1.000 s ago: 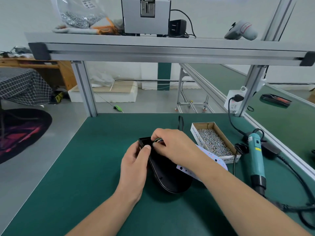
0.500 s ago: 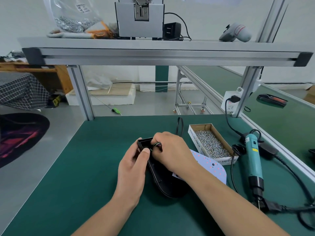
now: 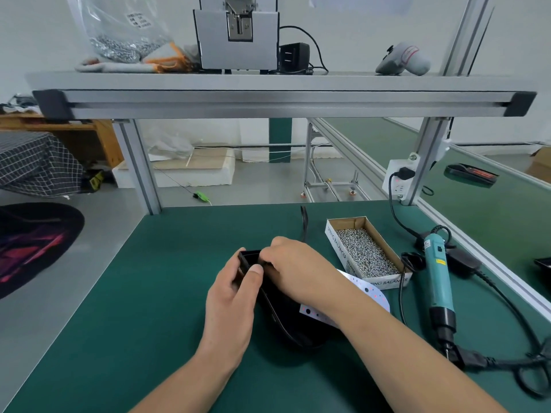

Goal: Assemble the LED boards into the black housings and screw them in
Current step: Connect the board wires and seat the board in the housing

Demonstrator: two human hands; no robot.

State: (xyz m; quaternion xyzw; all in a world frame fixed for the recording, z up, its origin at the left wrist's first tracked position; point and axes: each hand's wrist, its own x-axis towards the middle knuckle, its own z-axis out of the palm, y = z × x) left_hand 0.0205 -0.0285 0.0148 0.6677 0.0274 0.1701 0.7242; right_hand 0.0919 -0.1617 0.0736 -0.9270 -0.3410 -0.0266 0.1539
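Observation:
A black housing lies on the green mat in front of me, its narrow end pointing away. My left hand grips its left wall, thumb on the rim. My right hand is curled over the narrow far end, its fingertips pinching something small there that I cannot make out. A white LED board with red dots lies partly under my right forearm, to the right of the housing.
An open cardboard box of screws stands right of the hands. A teal electric screwdriver with its black cable lies further right. A black cable lies behind the housing. An aluminium shelf spans overhead.
My right hand has slid a little towards the housing's far end and lowered onto it. The left hand keeps its hold. The head camera has tilted slightly.

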